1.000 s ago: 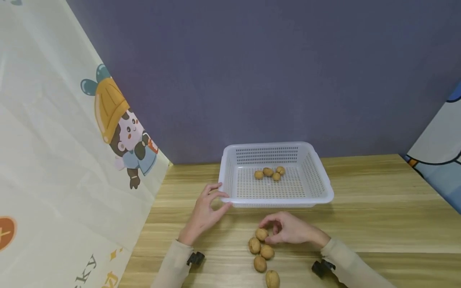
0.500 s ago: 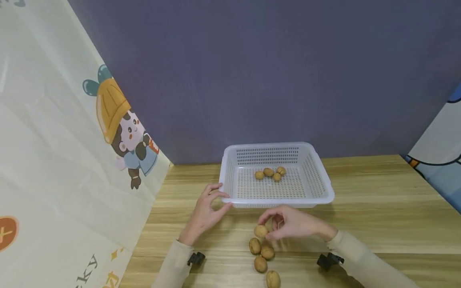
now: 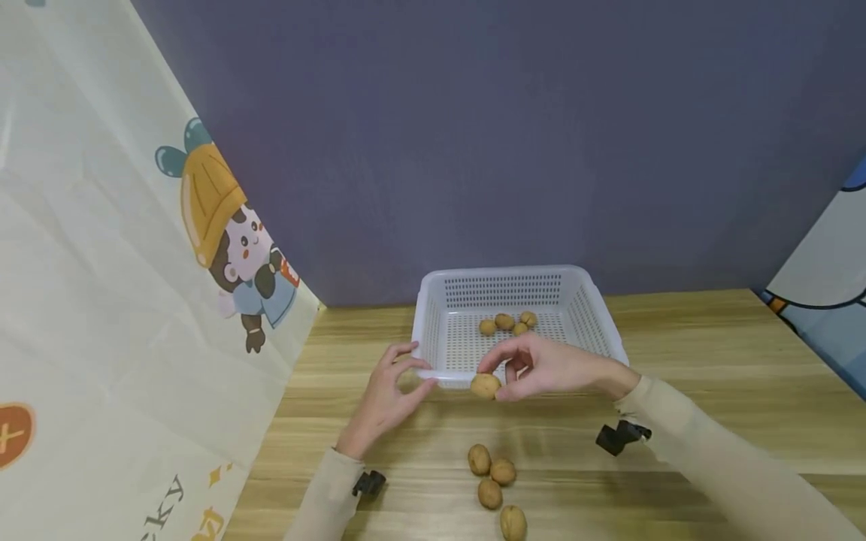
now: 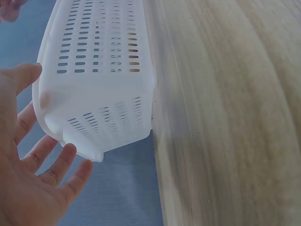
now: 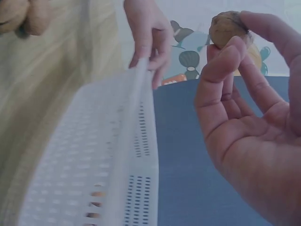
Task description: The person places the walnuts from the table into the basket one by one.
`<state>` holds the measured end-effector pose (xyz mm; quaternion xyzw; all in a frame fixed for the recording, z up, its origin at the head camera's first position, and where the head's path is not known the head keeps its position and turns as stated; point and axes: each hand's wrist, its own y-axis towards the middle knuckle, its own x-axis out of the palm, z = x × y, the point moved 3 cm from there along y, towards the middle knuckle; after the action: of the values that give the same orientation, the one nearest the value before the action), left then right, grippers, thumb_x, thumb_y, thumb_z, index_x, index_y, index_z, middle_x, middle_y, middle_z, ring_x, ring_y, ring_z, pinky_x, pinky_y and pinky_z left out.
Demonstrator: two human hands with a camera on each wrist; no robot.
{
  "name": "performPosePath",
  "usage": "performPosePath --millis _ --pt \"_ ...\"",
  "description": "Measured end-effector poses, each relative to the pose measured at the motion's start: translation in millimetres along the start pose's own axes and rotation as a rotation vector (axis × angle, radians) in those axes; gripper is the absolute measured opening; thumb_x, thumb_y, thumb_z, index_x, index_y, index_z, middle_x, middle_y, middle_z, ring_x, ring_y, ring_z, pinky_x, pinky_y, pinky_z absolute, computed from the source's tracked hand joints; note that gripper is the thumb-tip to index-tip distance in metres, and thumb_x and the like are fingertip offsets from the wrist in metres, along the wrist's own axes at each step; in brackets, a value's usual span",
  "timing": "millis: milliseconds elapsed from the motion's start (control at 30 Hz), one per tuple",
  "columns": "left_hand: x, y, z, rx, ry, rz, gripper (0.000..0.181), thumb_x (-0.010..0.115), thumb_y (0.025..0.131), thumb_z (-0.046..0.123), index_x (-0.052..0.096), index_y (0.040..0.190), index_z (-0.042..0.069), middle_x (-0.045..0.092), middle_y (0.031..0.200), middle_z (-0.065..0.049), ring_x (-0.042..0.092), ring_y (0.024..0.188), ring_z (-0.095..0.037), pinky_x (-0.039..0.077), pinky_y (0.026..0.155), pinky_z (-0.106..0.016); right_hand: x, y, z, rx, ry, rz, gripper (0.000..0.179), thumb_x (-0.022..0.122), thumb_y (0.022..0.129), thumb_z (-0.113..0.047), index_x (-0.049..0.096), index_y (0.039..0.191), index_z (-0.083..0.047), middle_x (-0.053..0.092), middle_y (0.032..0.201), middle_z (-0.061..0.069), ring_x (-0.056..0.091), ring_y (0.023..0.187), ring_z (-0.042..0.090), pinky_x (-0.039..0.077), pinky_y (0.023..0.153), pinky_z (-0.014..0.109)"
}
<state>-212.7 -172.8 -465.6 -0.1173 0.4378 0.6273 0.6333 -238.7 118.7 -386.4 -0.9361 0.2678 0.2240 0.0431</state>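
Observation:
A white plastic basket (image 3: pixel 428 319) stands at the back of the wooden table, several walnuts (image 3: pixel 504 321) on its floor. At its near left corner, my left hand (image 3: pixel 382 402) holds the rim between thumb and fingers. The left wrist view shows the fingertips (image 4: pixel 84 168) against that corner of the basket (image 4: pixel 89 92). My right hand (image 3: pixel 551 367) pinches a walnut (image 3: pixel 485 386) by thumb and fingertips above the basket's front rim. The right wrist view shows the pinched walnut (image 5: pixel 225 28) clear of the basket. My right hand partly covers the walnuts inside.
Several loose walnuts (image 3: pixel 490 494) lie on the table (image 3: pixel 676 421) in front of the basket. A dark blue-grey panel (image 3: pixel 507 135) rises right behind it. A pale printed sheet (image 3: pixel 101 263) borders the table on the left.
My right hand has taken a walnut from the table group, lifted it and carried it forward to the basket's front rim. My left hand has stayed at the basket corner.

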Motion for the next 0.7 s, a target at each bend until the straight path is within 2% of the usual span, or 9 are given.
performPosePath --millis 100,200,467,533,700 --pt "-1.3 -0.4 -0.1 0.004 -0.008 0.003 0.022 0.085 0.089 0.031 0.077 0.107 0.020 0.060 0.150 -0.009 0.059 0.138 -0.036 0.048 0.117 -0.061 -10 7.8 -8 -0.040 0.028 0.002 0.037 0.078 0.094 -0.010 0.070 0.130 -0.003 0.073 0.111 0.010 0.063 0.074 0.005 0.053 0.062 0.020" --pt "-2.6 -0.8 -0.6 -0.002 -0.017 0.001 0.022 0.086 0.088 0.030 0.077 0.106 0.021 0.060 0.150 -0.009 0.058 0.139 -0.036 0.047 0.118 -0.061 -22 15.4 -16 -0.029 0.035 0.011 0.038 0.078 0.094 -0.009 0.069 0.131 -0.002 0.074 0.115 0.011 0.063 0.073 0.006 0.054 0.060 0.022" --pt "-5.3 -2.7 -1.5 0.006 -0.030 0.002 0.021 0.085 0.089 0.028 0.077 0.107 0.021 0.059 0.150 -0.008 0.058 0.139 -0.036 0.048 0.117 -0.060 -57 34.9 -22 0.092 0.082 0.034 0.042 0.076 0.098 -0.013 0.065 0.137 -0.002 0.076 0.116 0.011 0.065 0.076 0.011 0.056 0.062 0.026" --pt "-5.8 -3.2 -1.8 0.007 -0.031 0.001 0.021 0.085 0.089 0.029 0.077 0.107 0.021 0.059 0.150 -0.008 0.058 0.139 -0.036 0.048 0.117 -0.060 -66 38.7 -20 0.117 0.074 0.054 0.043 0.074 0.099 -0.015 0.064 0.139 -0.004 0.075 0.120 0.010 0.068 0.084 0.013 0.059 0.067 0.028" --pt "-7.3 -3.7 -1.7 0.011 -0.032 -0.002 0.022 0.085 0.089 0.030 0.077 0.108 0.021 0.059 0.150 -0.008 0.058 0.139 -0.036 0.047 0.118 -0.061 -90 43.7 -8 0.187 0.029 0.135 0.046 0.073 0.100 -0.021 0.063 0.142 -0.007 0.071 0.129 0.008 0.066 0.087 0.015 0.060 0.074 0.033"
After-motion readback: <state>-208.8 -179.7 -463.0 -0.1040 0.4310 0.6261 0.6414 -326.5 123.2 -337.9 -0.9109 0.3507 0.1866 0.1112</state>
